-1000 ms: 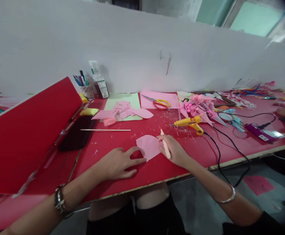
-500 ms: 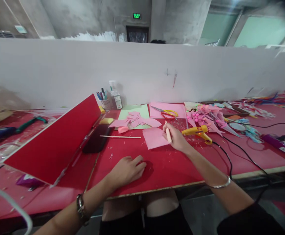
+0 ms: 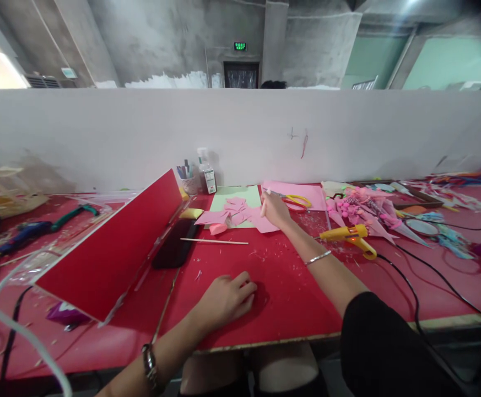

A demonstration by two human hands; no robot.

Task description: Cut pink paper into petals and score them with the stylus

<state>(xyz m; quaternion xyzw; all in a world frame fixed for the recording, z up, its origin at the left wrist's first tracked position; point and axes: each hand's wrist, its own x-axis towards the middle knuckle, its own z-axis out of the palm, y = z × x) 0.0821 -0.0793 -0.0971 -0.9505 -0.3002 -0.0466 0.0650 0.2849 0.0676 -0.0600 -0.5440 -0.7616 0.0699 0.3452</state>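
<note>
My right hand [image 3: 276, 210] is closed around a pale, pen-like stick [image 3: 264, 204] whose kind I cannot make out. Just below these fingers lies a pink paper square [image 3: 266, 223], overlapping the right edge of a light green sheet [image 3: 223, 194]. Cut pink paper pieces [image 3: 236, 210] are heaped on that sheet. My left hand [image 3: 231, 298] rests on the red tabletop [image 3: 281, 309] near its front edge, fingers loosely bent and holding nothing. Between the hands and the paper lies a thin wooden stick [image 3: 214, 241].
Yellow-handled scissors [image 3: 298, 202] lie on a pink sheet [image 3: 317, 193]. Right of my arm are a yellow hot glue gun [image 3: 347, 234], its cord, and pink paper cones [image 3: 368, 212]. At left stand a slanted red board [image 3: 116, 248] and a dark phone [image 3: 174, 248]. Behind are a pen cup [image 3: 188, 184] and bottle [image 3: 207, 173].
My right hand has moved forward and left, and the pink square now lies against the heap on the green sheet. The left hand stays in place. The view has tilted slightly up.
</note>
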